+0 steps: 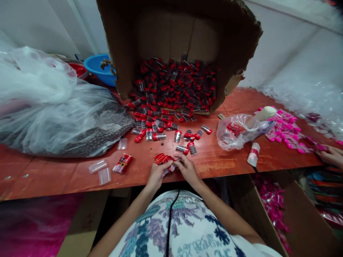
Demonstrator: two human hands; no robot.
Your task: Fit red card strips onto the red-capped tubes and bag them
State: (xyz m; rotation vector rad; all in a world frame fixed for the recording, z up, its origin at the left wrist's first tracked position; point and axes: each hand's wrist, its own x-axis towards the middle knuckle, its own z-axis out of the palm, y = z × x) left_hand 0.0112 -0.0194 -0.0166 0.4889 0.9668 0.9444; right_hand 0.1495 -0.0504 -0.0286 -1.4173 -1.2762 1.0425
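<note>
My left hand (157,175) is closed on a fanned stack of red printed cards (161,158) at the table's front edge. The fingers of my right hand (188,169) are pinched together at the right side of that stack; what lies between them is too small to make out. To the left lies a second stack of red cards (122,163) with a yellow band. Nearby are clear plastic tubes (104,176) without caps. Just beyond my hands, small clear bottles with red caps and dark beads (182,149) lie scattered.
A torn cardboard box (235,46) on its side spills many red-capped bottles. A plastic sack of dark beads (80,121) fills the left. On the right are a clear bag (232,137), a white roll (253,154), pink-capped pieces (286,128) and another person's hand (332,156).
</note>
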